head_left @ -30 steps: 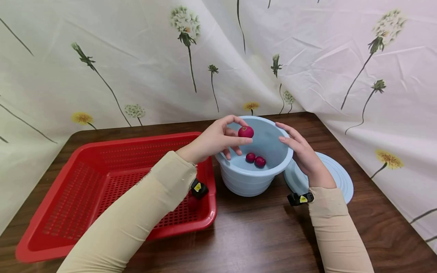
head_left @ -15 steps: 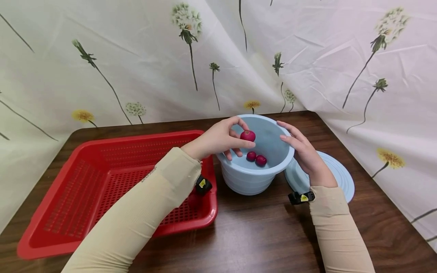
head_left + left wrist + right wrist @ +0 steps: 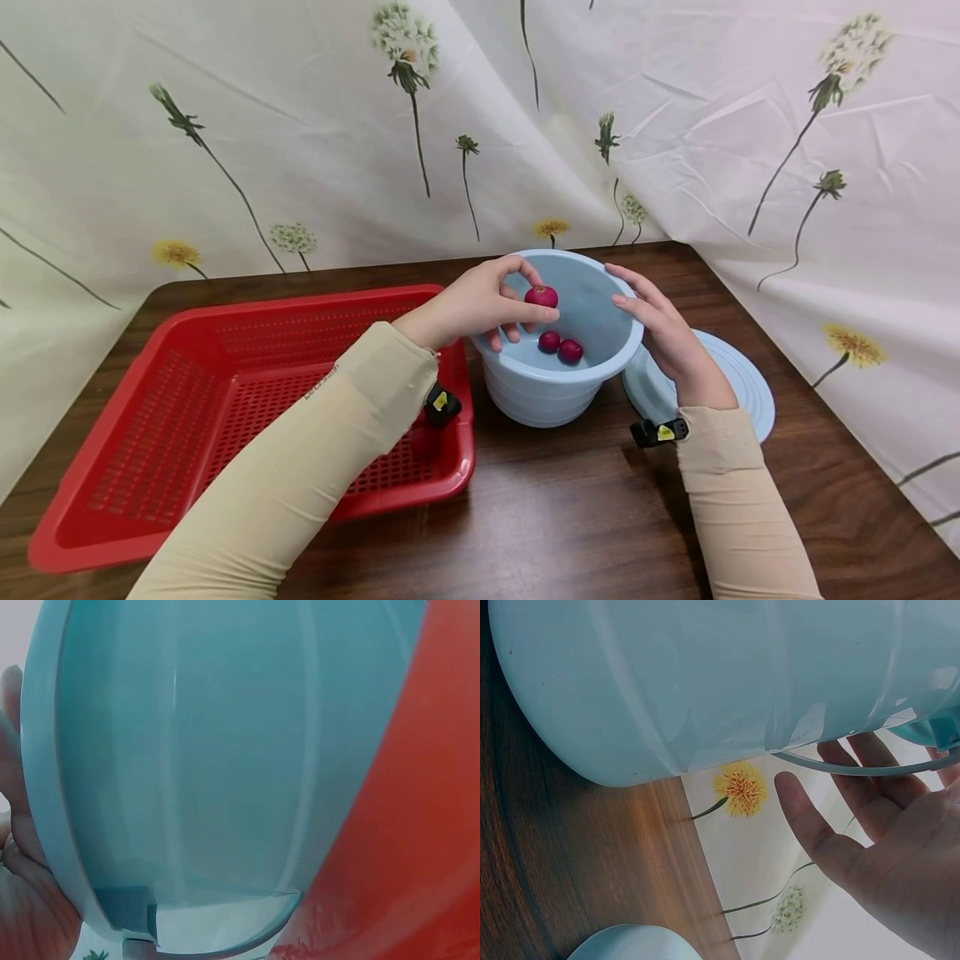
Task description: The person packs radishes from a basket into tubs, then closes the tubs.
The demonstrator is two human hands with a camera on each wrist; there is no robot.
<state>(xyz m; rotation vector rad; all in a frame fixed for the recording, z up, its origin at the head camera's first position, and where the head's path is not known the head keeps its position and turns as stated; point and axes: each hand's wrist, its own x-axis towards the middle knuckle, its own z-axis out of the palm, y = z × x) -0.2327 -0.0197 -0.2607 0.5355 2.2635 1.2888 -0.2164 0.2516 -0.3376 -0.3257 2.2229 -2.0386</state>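
In the head view my left hand (image 3: 487, 302) pinches a red radish (image 3: 542, 297) between thumb and fingers, over the mouth of a light-blue plastic bucket (image 3: 543, 400). Inside it, two radishes (image 3: 559, 347) lie near each other on the bottom. My right hand (image 3: 671, 342) holds the bucket's right rim, thumb tip over the edge. From the right wrist, my right hand's fingers (image 3: 817, 832) lie along the outer wall beside the bucket's curved handle (image 3: 885, 769). The left wrist view shows the bucket wall (image 3: 195, 750) but not the held radish.
A red perforated basket (image 3: 82, 550) stands left of the bucket, partly under my left sleeve. A light-blue round lid (image 3: 742, 387) lies on the brown wooden table (image 3: 555, 517) at the right, behind my right wrist. A flower-print cloth (image 3: 315, 158) hangs behind the table.
Little differs. My left hand stays over the bucket with the radish, held marginally lower than a second ago. My right hand stays at the rim; the whole head view shifts slightly.
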